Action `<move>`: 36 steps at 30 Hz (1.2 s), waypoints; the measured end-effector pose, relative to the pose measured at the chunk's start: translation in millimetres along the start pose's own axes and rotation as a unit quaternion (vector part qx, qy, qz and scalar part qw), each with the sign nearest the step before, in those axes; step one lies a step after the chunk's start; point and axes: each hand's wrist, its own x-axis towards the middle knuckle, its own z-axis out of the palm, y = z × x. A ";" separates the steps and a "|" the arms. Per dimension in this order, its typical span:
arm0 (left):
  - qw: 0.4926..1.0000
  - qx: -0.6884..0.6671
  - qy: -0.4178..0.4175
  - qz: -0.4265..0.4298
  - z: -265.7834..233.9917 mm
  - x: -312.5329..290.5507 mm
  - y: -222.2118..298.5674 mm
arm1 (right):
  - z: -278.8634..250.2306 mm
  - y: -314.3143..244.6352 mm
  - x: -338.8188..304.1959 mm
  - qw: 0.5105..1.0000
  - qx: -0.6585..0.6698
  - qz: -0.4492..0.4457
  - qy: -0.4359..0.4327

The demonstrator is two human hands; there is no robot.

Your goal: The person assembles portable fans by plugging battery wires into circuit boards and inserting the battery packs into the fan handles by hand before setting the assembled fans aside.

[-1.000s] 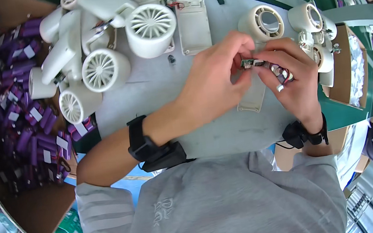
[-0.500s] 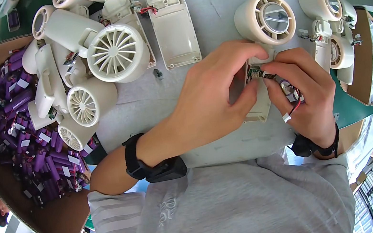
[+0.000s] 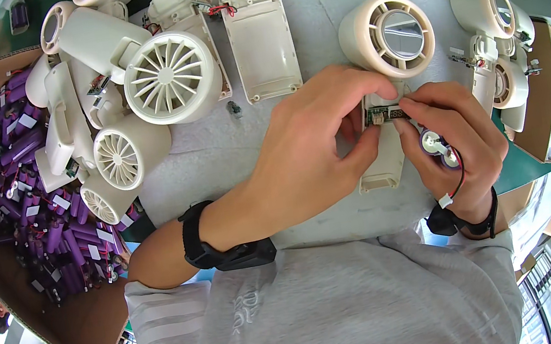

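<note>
A cream handheld fan (image 3: 382,177) lies right of centre, its round head pointing away from me and its handle housing uncovered. A small green circuit board (image 3: 377,115) with a dark display sits across the upper handle. My left hand (image 3: 314,145) curls around the handle's left side, index finger at the neck and thumb beside the board. The thumb and fingertips of my right hand (image 3: 457,127) pinch the board's right end. Tucked in that palm is a battery pack (image 3: 435,145), with a red-and-black lead ending in a white connector (image 3: 445,201).
On the left stands a cardboard box (image 3: 92,327) of purple battery packs (image 3: 45,206). Several cream fans (image 3: 172,77) are piled beside it. An opened fan housing (image 3: 262,49) lies at the back. More fans (image 3: 483,9) and another box (image 3: 543,96) stand at right, around a pale mat (image 3: 210,164).
The board has turned flatter, and its display now shows. My right hand has shifted slightly right and down, exposing more of the battery pack's ends. My left hand still braces the fan.
</note>
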 end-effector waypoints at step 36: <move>0.995 0.073 -0.018 0.058 -5.1 -5.0 5.6 | -29.3 -4.7 5.7 0.879 0.271 0.367 -0.138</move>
